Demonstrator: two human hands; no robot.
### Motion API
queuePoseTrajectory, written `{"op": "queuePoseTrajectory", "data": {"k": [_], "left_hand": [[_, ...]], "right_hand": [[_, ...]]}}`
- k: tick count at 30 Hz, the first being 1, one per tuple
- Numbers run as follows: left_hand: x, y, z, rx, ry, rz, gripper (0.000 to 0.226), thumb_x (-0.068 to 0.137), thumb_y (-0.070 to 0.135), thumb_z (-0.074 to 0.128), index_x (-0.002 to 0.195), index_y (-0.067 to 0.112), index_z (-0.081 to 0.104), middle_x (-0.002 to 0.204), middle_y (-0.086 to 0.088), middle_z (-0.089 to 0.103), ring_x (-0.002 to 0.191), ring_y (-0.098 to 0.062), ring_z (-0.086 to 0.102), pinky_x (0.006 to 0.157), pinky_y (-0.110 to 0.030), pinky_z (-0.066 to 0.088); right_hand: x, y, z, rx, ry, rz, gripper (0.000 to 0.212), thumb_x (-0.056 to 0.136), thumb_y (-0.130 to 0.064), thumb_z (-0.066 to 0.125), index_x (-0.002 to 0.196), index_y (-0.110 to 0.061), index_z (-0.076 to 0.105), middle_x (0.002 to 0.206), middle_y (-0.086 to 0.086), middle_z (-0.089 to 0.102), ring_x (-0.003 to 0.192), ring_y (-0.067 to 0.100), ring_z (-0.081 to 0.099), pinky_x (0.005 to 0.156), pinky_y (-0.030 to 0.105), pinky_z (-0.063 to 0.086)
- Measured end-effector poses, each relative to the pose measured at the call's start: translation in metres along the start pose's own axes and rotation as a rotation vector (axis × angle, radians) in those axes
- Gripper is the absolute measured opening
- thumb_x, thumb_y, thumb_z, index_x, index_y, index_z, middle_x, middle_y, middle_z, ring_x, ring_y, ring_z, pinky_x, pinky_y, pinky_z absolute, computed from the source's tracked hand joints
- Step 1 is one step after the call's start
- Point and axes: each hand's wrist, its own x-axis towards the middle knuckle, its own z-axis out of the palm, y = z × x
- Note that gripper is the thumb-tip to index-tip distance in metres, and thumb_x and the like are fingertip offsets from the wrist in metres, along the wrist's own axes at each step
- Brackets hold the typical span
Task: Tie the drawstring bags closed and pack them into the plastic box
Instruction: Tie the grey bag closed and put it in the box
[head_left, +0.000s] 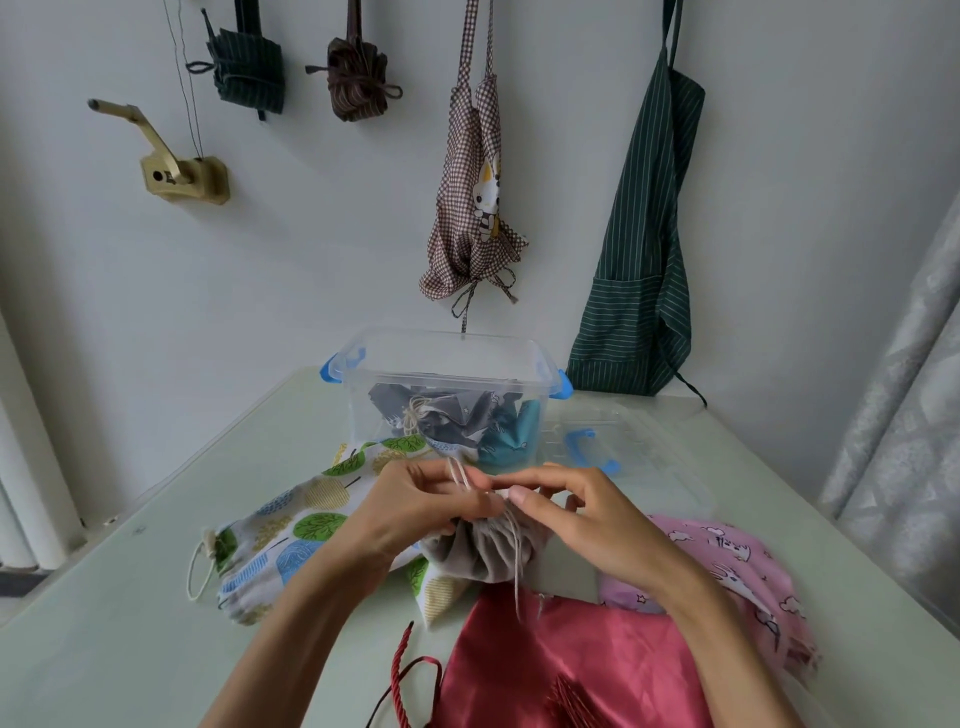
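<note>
A grey drawstring bag (483, 553) sits gathered at the table's middle, its pale cord (516, 561) running up between both hands and hanging down in front. My left hand (415, 506) pinches the cord from the left; my right hand (576, 512) pinches it from the right, fingertips nearly touching. Behind them stands the clear plastic box (452, 364) with blue latches, holding a tied grey bag (447, 415) and a teal bag (511, 436). A tree-print bag (291, 540) lies to the left, a red satin bag (561, 660) in front, a pink printed bag (727, 561) to the right.
The box's clear lid (634, 447) with a blue handle lies flat to the right of the box. Aprons (639, 249) and bundled cloths hang on the wall behind. The pale green table (104, 649) shows bare surface at front left. A curtain (904, 415) hangs at far right.
</note>
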Motion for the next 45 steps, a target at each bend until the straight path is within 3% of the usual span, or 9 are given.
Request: {"op": "queuePoseTrajectory", "data": {"k": [10,14,17,22,30,34,37,41,45], "left_hand": [[-0.004,0.003,0.007,0.017,-0.073,0.156,0.025,0.069,-0.013,0.073,0.064,0.010,0.067,0.064,-0.003,0.070,0.061,-0.011,0.068,0.062,-0.016,0.052],[-0.004,0.002,0.007,0.052,-0.058,0.223,0.028,0.071,-0.010,0.073,0.061,0.015,0.066,0.061,-0.002,0.067,0.059,-0.010,0.064,0.060,-0.018,0.051],[-0.004,0.000,0.005,0.090,0.044,0.300,0.015,0.064,0.003,0.079,0.065,0.010,0.066,0.064,-0.001,0.068,0.064,-0.010,0.065,0.065,-0.020,0.053],[-0.003,-0.005,0.008,0.213,0.239,0.373,0.015,0.069,0.010,0.081,0.083,0.015,0.077,0.074,0.004,0.075,0.073,-0.005,0.071,0.068,-0.016,0.054],[0.001,-0.011,0.006,0.286,0.218,0.416,0.001,0.076,0.026,0.077,0.076,0.025,0.078,0.073,0.010,0.074,0.066,-0.004,0.067,0.068,-0.030,0.055],[0.001,-0.012,0.006,0.315,0.189,0.452,0.010,0.073,0.036,0.077,0.077,0.026,0.077,0.074,0.006,0.074,0.072,-0.016,0.070,0.072,-0.044,0.056],[0.003,-0.015,0.004,0.367,0.236,0.456,0.025,0.065,0.056,0.076,0.073,0.032,0.075,0.065,0.000,0.072,0.060,-0.024,0.065,0.061,-0.046,0.053],[0.008,-0.019,-0.005,0.486,0.183,0.406,0.038,0.061,0.072,0.067,0.074,0.037,0.075,0.065,0.008,0.071,0.059,-0.015,0.062,0.063,-0.045,0.052],[0.009,-0.019,-0.009,0.480,0.207,0.367,0.052,0.064,0.073,0.059,0.068,0.023,0.072,0.056,0.009,0.063,0.054,-0.003,0.048,0.062,-0.041,0.049]], "right_hand": [[-0.002,-0.001,-0.001,0.031,-0.013,-0.054,0.016,0.081,-0.016,0.072,0.080,-0.032,0.072,0.082,0.013,0.068,0.067,0.005,0.049,0.059,0.010,0.035],[-0.001,-0.001,0.002,0.089,0.017,-0.064,0.007,0.074,-0.023,0.071,0.074,-0.030,0.072,0.066,-0.001,0.062,0.063,0.006,0.047,0.057,0.012,0.034],[0.000,0.000,0.006,0.111,0.052,-0.055,0.014,0.075,-0.006,0.068,0.072,-0.019,0.071,0.058,-0.007,0.055,0.059,0.006,0.044,0.056,0.015,0.034],[0.003,0.000,0.009,0.089,0.179,-0.080,0.012,0.072,-0.004,0.068,0.069,-0.015,0.069,0.057,-0.005,0.054,0.058,0.006,0.046,0.059,0.022,0.039],[-0.002,0.002,0.000,0.087,0.188,-0.002,0.011,0.085,-0.025,0.066,0.082,-0.018,0.075,0.066,-0.009,0.069,0.062,0.000,0.060,0.064,0.023,0.049],[0.000,0.004,0.001,0.163,0.139,0.016,0.013,0.086,-0.026,0.065,0.093,-0.023,0.076,0.078,-0.014,0.073,0.074,-0.004,0.062,0.071,0.015,0.046],[0.001,0.005,0.004,0.173,0.154,-0.014,0.010,0.083,-0.021,0.069,0.085,-0.027,0.077,0.076,-0.014,0.072,0.071,-0.002,0.059,0.069,0.012,0.044],[0.004,0.013,0.001,-0.146,0.351,-0.153,0.008,0.081,-0.021,0.072,0.078,-0.029,0.073,0.075,-0.014,0.065,0.069,0.005,0.055,0.070,0.019,0.044],[0.008,0.020,0.008,-0.743,0.601,-0.268,0.016,0.087,-0.033,0.046,0.081,-0.025,0.059,0.084,-0.012,0.058,0.084,0.012,0.042,0.072,0.028,0.031]]}}
